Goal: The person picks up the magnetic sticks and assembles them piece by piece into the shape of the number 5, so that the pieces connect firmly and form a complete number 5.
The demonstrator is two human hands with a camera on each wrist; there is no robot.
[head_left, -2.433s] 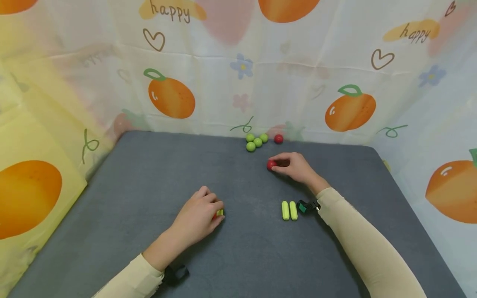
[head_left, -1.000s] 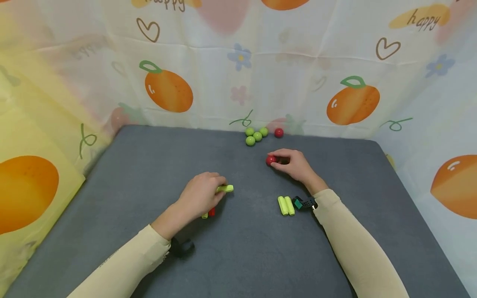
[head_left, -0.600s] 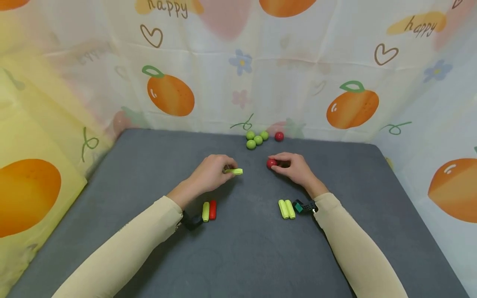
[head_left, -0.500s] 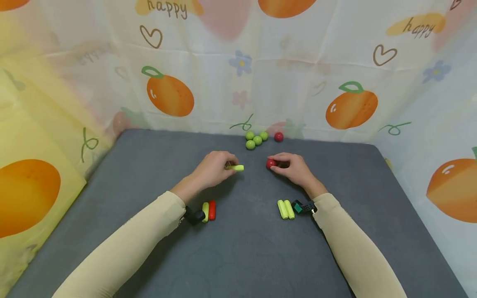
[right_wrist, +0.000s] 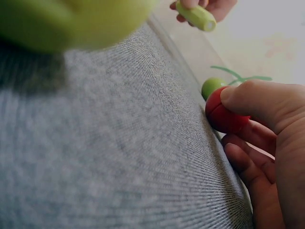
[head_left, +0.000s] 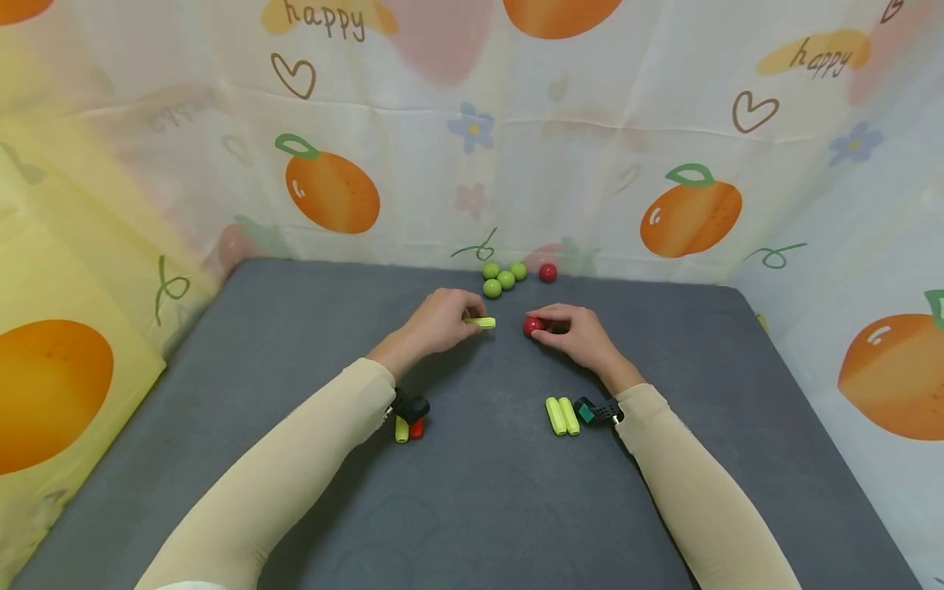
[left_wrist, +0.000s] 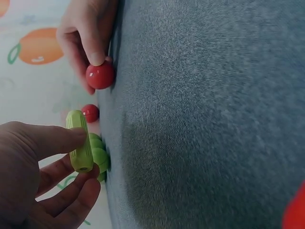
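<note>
My left hand [head_left: 442, 319] pinches a short yellow-green rod [left_wrist: 77, 143] between thumb and fingers, held above the table. The rod has ribbed sides and a hole in its end. Close by on the right, my right hand [head_left: 583, 334] holds a glossy red ball [right_wrist: 223, 113] with thumb and fingertips, low at the table surface. A dark seam line runs across this ball in the right wrist view. A small gap separates the rod's free end from the red ball in the head view.
Several green balls [head_left: 492, 288] cluster at the grey table's [head_left: 472, 508] back edge, beside another red ball [head_left: 548, 273]. Two yellow-green rods [head_left: 562, 416] lie near my right wrist. Under my left wrist, a yellow-green rod [head_left: 401, 431] and a red rod [head_left: 416, 429] are partly covered.
My left hand has lifted the yellow-green rod from beside the left-hand rods and carried it forward and right, toward the red ball. My right hand has stayed nearly still, holding that ball.
</note>
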